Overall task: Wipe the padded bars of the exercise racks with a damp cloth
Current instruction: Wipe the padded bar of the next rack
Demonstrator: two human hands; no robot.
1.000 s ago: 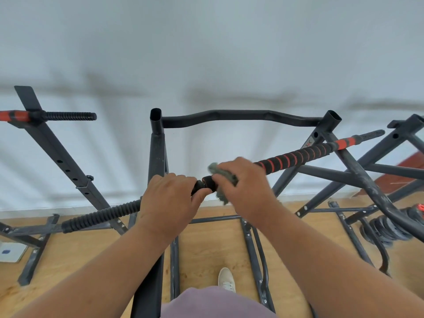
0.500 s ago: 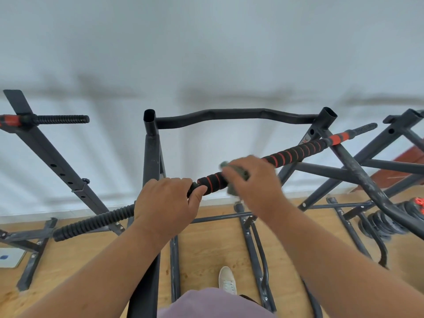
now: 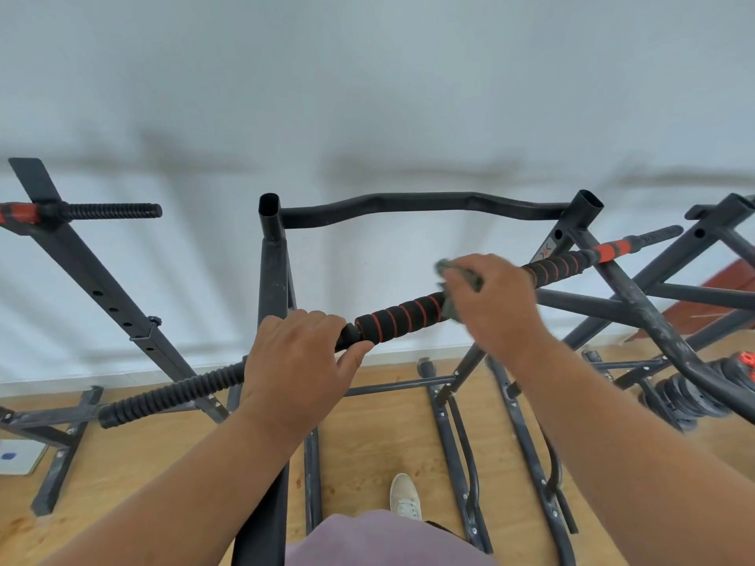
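Observation:
A long padded bar (image 3: 398, 316) with black foam and red spiral stripes runs from lower left up to the right across a black steel rack (image 3: 273, 275). My left hand (image 3: 300, 363) grips the bar just left of the striped padding. My right hand (image 3: 496, 304) holds a grey-green cloth (image 3: 459, 279) wrapped round the bar further right, over the padding. The ribbed black end of the bar (image 3: 163, 398) sticks out at the left.
A second rack upright (image 3: 88, 275) with a ribbed bar (image 3: 110, 211) stands at the left. More black frames (image 3: 662, 304) cross at the right, with weight plates (image 3: 690, 398) on the wooden floor. A white wall is behind. My shoe (image 3: 404, 498) shows below.
My right hand has slid the cloth along the bar up and to the right, uncovering more striped padding. My left hand has kept its grip.

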